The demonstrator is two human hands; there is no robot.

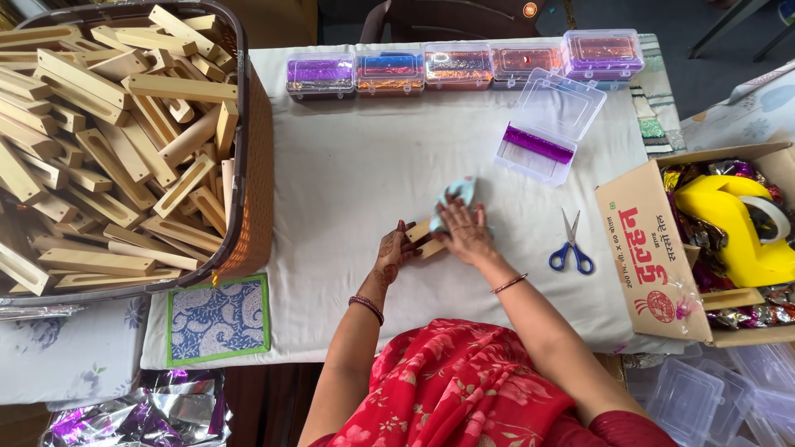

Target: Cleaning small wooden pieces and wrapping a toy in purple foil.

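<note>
on the white cloth-covered table (348, 182), a small pale wooden block (424, 238) with flat planed faces is lying just in front of the person, and both hands are meeting on it. the left hand (393, 250), patterned with dark henna, is curling its fingers around the block's near-left end and gripping it, while the right hand (464, 232) is pressing a soft, crumpled light-blue cloth (460, 192) down on the block's top, fingers spread flat over the fabric rather than clenched. the block is sitting partly hidden between the two palms. to the left, a brown woven basket (252, 190) is holding a heap of similar long slotted wooden pieces (108, 141). blue-handled steel scissors (571, 244) are lying near the right wrist, and an open clear plastic box (548, 124) with shiny purple foil is resting farther back.
</note>
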